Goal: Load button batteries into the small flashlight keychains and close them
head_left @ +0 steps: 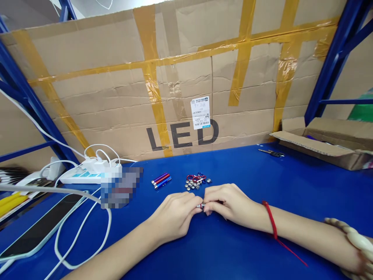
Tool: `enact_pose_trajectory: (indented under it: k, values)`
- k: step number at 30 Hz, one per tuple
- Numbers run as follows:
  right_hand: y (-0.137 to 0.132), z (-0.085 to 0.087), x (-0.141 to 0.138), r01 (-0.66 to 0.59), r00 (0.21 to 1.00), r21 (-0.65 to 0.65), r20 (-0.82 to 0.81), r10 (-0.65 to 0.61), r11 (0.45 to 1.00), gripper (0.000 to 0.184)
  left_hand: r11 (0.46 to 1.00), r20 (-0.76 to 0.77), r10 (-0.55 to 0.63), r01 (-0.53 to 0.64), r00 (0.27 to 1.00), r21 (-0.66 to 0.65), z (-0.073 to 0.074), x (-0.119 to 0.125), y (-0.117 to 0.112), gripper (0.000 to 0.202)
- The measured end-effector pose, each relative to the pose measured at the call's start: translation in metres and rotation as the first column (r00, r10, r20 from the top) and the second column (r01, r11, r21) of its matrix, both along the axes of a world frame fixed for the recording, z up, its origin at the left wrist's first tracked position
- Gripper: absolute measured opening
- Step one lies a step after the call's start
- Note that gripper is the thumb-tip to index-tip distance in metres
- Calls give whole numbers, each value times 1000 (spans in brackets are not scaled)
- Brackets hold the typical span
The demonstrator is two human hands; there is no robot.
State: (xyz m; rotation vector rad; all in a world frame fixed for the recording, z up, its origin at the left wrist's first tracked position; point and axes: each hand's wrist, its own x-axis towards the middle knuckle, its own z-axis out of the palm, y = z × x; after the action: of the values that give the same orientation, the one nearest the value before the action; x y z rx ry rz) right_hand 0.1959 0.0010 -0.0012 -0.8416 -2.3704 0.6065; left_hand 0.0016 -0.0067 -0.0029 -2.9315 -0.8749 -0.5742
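Silver tube is pinched end to end between our left hand and right hand, low on the tabletop; we'd best grip lightly and hold it level.

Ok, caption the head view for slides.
Left hand and right hand pinch a small silver part at a blue table.

Bright, even light, faint shadows; wide-angle edges bend; one patch is pixelated.
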Motion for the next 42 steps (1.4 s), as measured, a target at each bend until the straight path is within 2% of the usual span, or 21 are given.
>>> enact_pose_trajectory:
  k: [2,4,6,14,19,24,27,30,33,36,39,42]
  values:
    - [-4,0,-5,42,997,-201,-56,-55,979,35,999,16,15,-16,1000,44,-1,0,0,28]
    - [-6,0,-9,29,988,-403,-125,-86,915,40,996,47,25,-29,999,86,-2,0,0,28]
    - [-7,0,-12,-13,978,-493,-185,-90,870,42,993,74,26,-35,997,113,-2,0,0,27]
    - [-4,-1,-11,-59,962,-524,-258,-92,850,43,996,76,13,-20,997,87,1,1,0,23]
    - [-5,-1,-10,-68,956,-542,-275,-100,838,44,1000,80,18,-19,997,16,3,2,0,21]
    - [-3,-2,-10,-58,951,-518,-289,-111,853,42,999,106,45,-47,993,17,3,2,-1,22]
    - [-1,-3,-8,-23,947,-489,-290,-137,872,40,990,131,99,-111,986,88,1,2,-1,23]
    - [1,-2,-6,77,944,-407,-263,-197,910,40,976,148,157,-176,977,126,0,1,0,23]
    - [5,1,-2,255,934,-194,-205,-293,947,35,958,161,239,-260,958,123,0,0,3,23]
    - [13,2,4,404,908,49,-140,-395,913,23,918,209,370,-390,905,66,2,-1,5,21]
    - [21,-2,10,414,910,212,-66,-410,885,29,874,261,478,-485,839,-42,4,0,5,19]
    - [27,-7,13,314,939,324,36,-343,892,35,850,274,525,-511,806,-127,4,0,5,20]
